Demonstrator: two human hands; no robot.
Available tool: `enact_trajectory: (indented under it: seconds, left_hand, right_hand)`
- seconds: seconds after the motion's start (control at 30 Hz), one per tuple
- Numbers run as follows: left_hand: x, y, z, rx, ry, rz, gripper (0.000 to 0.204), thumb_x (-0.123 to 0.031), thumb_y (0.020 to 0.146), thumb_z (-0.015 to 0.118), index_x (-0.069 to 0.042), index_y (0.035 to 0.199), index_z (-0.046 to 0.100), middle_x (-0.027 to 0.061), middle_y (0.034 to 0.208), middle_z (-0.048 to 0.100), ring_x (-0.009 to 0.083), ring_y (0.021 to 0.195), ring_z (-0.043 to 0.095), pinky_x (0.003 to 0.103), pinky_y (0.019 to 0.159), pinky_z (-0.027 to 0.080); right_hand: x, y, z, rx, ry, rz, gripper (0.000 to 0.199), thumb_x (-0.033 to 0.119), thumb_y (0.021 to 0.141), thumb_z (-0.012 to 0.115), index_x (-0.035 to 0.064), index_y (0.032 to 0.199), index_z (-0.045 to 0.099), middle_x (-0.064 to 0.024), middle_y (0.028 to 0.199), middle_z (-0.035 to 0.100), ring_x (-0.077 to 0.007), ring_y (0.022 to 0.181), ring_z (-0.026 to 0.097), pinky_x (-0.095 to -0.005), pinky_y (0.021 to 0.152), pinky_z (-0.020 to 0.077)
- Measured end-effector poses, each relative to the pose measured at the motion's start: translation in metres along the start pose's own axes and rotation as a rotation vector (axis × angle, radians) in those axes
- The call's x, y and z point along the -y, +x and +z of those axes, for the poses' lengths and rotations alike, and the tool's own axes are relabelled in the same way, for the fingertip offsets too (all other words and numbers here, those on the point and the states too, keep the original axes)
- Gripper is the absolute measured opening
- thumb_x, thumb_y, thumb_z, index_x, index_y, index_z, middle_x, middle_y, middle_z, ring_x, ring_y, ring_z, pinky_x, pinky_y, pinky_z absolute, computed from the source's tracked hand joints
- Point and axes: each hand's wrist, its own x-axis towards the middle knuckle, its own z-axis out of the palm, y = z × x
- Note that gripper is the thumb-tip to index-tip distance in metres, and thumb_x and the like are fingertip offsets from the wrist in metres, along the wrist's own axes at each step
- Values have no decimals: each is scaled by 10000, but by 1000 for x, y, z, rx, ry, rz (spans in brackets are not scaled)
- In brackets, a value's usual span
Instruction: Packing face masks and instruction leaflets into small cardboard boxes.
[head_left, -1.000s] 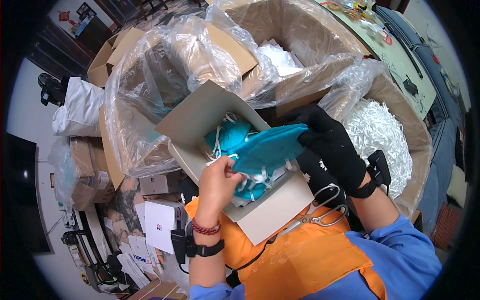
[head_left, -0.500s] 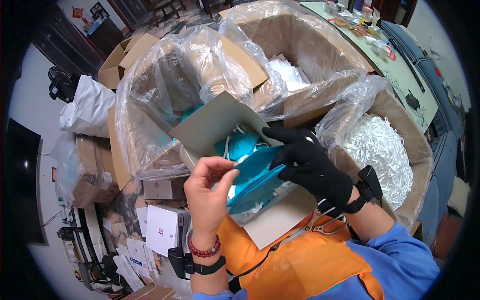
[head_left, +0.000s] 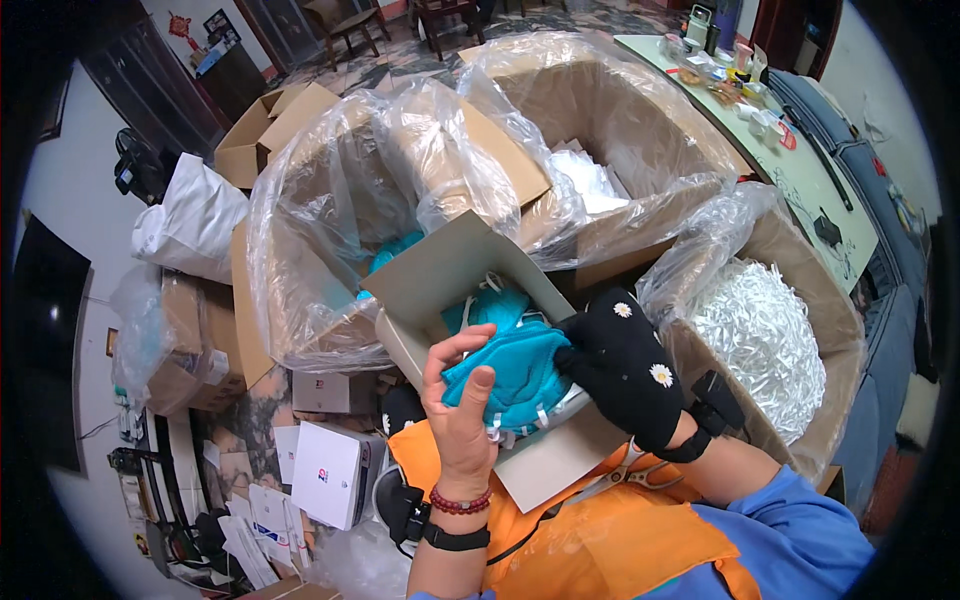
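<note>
Left hand: bare, beaded bracelet and dark band at the wrist; grip closed on the near left edge of the teal mask, thumb on top, fingers curled over the edge.
Right hand: in a black glove with small white daisies; grip closed on the right side of the same mask, fingertips pinching its edge.
Teal mask: flat-folded, held between both hands just above the open small box, white straps hanging below it.
Small box: grey-brown card, lid flap tilted up and back, more teal masks inside under the held one; resting in front of the orange apron.
Left carton: lined with a clear plastic bag, teal pieces visible low inside.
Rear carton: also bag-lined, white packets within.
Right carton: full of white strips, just beside the gloved hand.
Floor at left: white boxes, a white sack, smaller cartons.
Surface at upper right: pale green, cluttered with small items.
</note>
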Motion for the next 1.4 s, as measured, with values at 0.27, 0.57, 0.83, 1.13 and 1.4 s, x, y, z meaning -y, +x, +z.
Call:
enact_trajectory:
  seconds: [0.27, 0.57, 0.83, 1.13, 1.4]
  left_hand:
    - [0, 2, -3, -180, 93, -17, 127, -96, 866, 726, -53, 922, 621, 52, 987, 671, 122, 927, 583, 284, 878, 446]
    - [1, 7, 6, 144, 373, 136, 204, -8, 825, 741, -48, 966, 598, 63, 957, 656, 139, 899, 610, 270, 845, 467]
    - [10, 8, -15, 417, 459, -132, 525, -75, 858, 708, -7, 1295, 426, 113, 1180, 608, 197, 1065, 609, 343, 913, 496]
    - [0, 8, -53, 309, 1366, 165, 130, -66, 907, 487, -51, 988, 588, 158, 846, 640, 369, 760, 625, 459, 653, 479]
    - [-6, 5, -64, 211, 1390, 194, 184, -43, 890, 527, -76, 1061, 586, 169, 904, 648, 384, 840, 632, 439, 711, 507]
  right_hand:
    - [4, 3, -8, 67, 10, -45, 490, 229, 743, 753, 153, 1216, 654, -154, 895, 627, -306, 778, 578, -403, 656, 442]
    - [5, 13, -11, 264, -102, -22, 546, 466, 675, 823, 140, 1097, 707, -117, 776, 612, -286, 742, 515, -386, 675, 365]
    - [-16, 21, -22, 248, 542, 342, 270, 229, 781, 768, 34, 964, 727, -85, 813, 689, -145, 743, 630, -310, 685, 498]
    - [-43, 28, -42, -55, 472, 296, 256, 236, 888, 661, 4, 984, 710, -128, 836, 718, -198, 736, 702, -310, 680, 541]
    - [-30, 33, -37, -109, 523, 348, 231, 210, 862, 687, 1, 958, 706, -139, 842, 717, -165, 730, 680, -316, 683, 524]
